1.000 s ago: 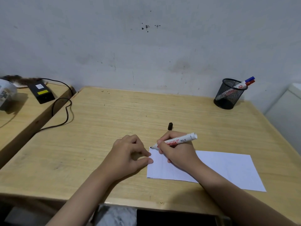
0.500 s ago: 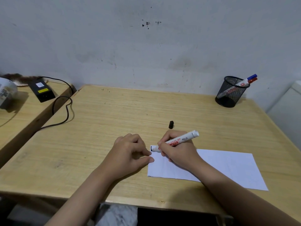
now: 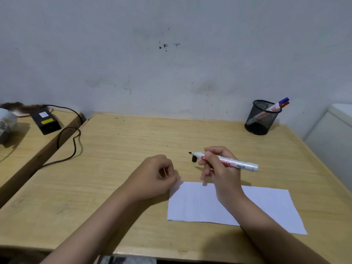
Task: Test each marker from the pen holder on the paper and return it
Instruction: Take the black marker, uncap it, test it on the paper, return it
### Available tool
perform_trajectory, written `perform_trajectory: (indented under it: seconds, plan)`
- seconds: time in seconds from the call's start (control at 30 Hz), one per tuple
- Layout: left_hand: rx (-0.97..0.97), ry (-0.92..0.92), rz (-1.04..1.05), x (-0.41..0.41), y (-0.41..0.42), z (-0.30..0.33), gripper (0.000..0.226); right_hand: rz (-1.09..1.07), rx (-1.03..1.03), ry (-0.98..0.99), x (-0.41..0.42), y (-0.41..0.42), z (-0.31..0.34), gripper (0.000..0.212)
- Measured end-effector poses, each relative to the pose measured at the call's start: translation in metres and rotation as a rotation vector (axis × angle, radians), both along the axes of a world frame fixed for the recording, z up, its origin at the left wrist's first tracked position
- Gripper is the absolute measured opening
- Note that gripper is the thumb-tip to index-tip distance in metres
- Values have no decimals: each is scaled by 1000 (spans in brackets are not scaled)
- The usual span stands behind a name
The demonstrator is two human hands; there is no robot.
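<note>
My right hand (image 3: 217, 166) grips an uncapped white marker (image 3: 236, 163) with a dark tip pointing left, lifted above the desk beyond the paper. Its black cap (image 3: 194, 159) lies on the desk just below the tip. A white sheet of paper (image 3: 266, 206) lies flat near the front edge. My left hand (image 3: 158, 176) rests curled at the paper's top-left corner, fingertips touching it. A black mesh pen holder (image 3: 261, 119) stands at the back right with a blue-capped marker (image 3: 282, 101) and a red-capped marker (image 3: 283, 105) in it.
The wooden desk (image 3: 114, 168) meets a grey wall. A black cable (image 3: 72, 147) loops over its left side from a black power adapter (image 3: 45, 121) on a lower table. A white cabinet (image 3: 331, 141) stands to the right.
My right hand has lifted the marker off the paper's corner and moved it away from me, toward the cap. The left hand stays at the paper's corner.
</note>
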State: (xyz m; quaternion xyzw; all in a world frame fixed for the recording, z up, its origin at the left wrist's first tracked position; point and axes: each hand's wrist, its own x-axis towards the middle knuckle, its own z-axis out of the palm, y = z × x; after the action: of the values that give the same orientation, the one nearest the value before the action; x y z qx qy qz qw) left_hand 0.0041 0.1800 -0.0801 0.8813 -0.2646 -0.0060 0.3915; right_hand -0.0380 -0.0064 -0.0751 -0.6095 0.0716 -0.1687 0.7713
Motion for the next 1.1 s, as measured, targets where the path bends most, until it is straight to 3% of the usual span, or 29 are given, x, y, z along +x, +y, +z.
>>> perform_trajectory:
  seconds: [0.1, 0.23, 0.4, 0.53, 0.63, 0.7, 1.1]
  plan:
    - [-42, -45, 59, 16, -25, 10, 9, -9, 26, -42, 1, -13, 9, 12]
    - [68, -45, 17, 34, -60, 12, 34, -29, 0, -36, -2, -34, 14, 16]
    - [205, -41, -14, 43, -81, 12, 13, -2, -51, -15, -15, -55, 13, 7]
    - [-184, 176, 68, 30, -84, 21, 6, 30, -96, -35, -25, -63, 12, 8]
    - [-521, 410, 22, 13, -82, 34, 9, 32, -120, -55, -31, -64, 17, 14]
    - [-648, 502, -1, 1, -81, 43, 10, 35, -119, -81, -35, -64, 20, 14]
    - [-757, 554, -51, -30, -80, 63, 9, 35, -112, -185, -54, -68, 41, 12]
